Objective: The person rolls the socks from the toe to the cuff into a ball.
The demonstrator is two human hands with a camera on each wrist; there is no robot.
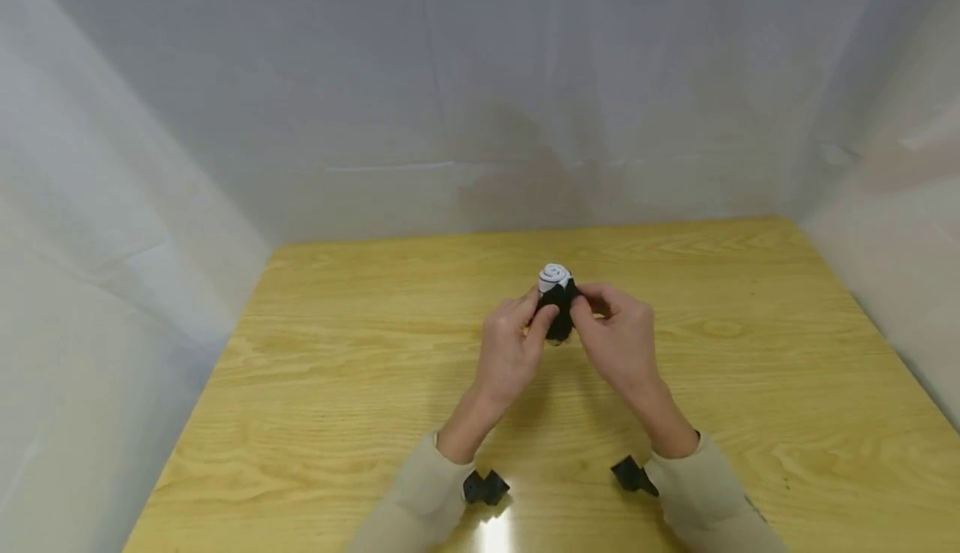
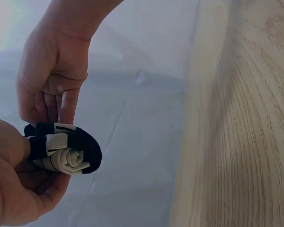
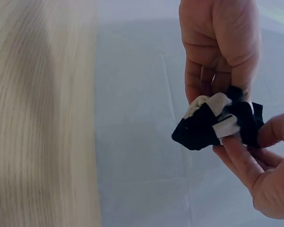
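Beige sleeves [image 1: 420, 495] lead up to both hands, meeting above the counter [image 1: 337, 386]. Left hand [image 1: 510, 349] and right hand [image 1: 618, 340] each pinch a rolled black-and-white sock [image 1: 557, 303] held between them, off the wood. Only the left wrist view shows its white spiral end [image 2: 68, 160]; the right wrist view shows crumpled black folds

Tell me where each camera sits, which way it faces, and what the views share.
Head: looks forward and down at the wooden table; both hands and sleeves show, left hand, right hand.
Left wrist: looks along the left palm at the rolled black-and-white cloth.
Right wrist: looks along the right palm at the same roll.
Shared: all three show both hands gripping the roll.
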